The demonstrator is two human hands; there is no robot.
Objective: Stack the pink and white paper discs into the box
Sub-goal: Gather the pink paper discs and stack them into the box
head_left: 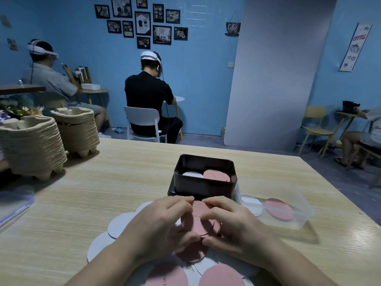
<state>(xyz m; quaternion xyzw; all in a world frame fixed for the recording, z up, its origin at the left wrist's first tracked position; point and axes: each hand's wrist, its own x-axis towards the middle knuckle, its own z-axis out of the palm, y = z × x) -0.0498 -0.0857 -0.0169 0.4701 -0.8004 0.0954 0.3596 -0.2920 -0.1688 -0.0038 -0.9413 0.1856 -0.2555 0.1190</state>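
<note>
Tabletop (82,203), left hand (162,221), right hand (233,221) curled, seemingly pinching pink discs (199,222)

Tabletop (82,203): pale wood grain, matt. Box (204,185): black, semi-gloss, metal-like. Pink discs (196,221): matt paper. Container (301,219) at 4 o'clock from box: clear, smooth plastic.

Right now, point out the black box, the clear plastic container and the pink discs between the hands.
black box (204,187): head view, near outer wall.
clear plastic container (296,219): head view, near right wall.
pink discs (199,222): head view, top disc's bare face.
</note>
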